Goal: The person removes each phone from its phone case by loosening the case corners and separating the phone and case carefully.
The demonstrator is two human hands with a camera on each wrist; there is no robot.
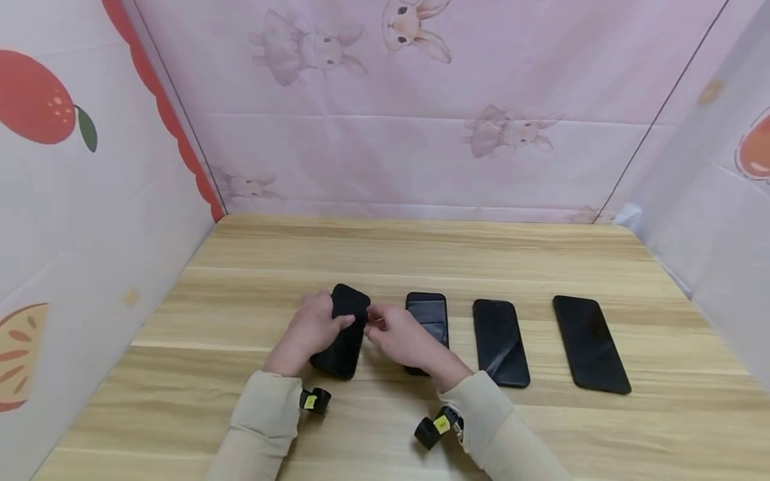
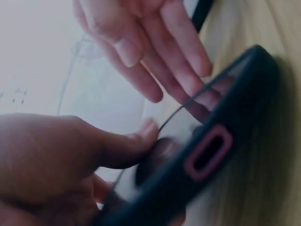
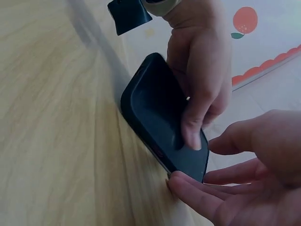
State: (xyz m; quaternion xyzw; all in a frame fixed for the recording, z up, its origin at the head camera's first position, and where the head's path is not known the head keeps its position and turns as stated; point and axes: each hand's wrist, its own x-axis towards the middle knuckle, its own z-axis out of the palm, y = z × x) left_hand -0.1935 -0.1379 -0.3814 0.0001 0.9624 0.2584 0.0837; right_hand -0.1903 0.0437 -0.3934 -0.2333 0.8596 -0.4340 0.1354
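Note:
My left hand (image 1: 313,324) grips a black smartphone (image 1: 344,354) by its left side, the thumb lying over the screen. The phone is tilted, one edge close to the table. In the left wrist view its dark case (image 2: 249,94) has a pink-rimmed oval cutout (image 2: 208,151) at one end. My right hand (image 1: 397,334) is at the phone's upper right edge. Its fingers (image 2: 169,61) look mostly straight and are mirrored in the glossy screen. In the right wrist view, the right fingertips (image 3: 181,181) are at the phone's corner; whether they press it is unclear.
Three more black phones lie face up in a row to the right: one phone (image 1: 426,307) partly behind my right hand, a middle phone (image 1: 500,341) and a larger one (image 1: 591,344). They rest on a wood-grain table (image 1: 385,254) with printed curtains (image 1: 361,153) around it.

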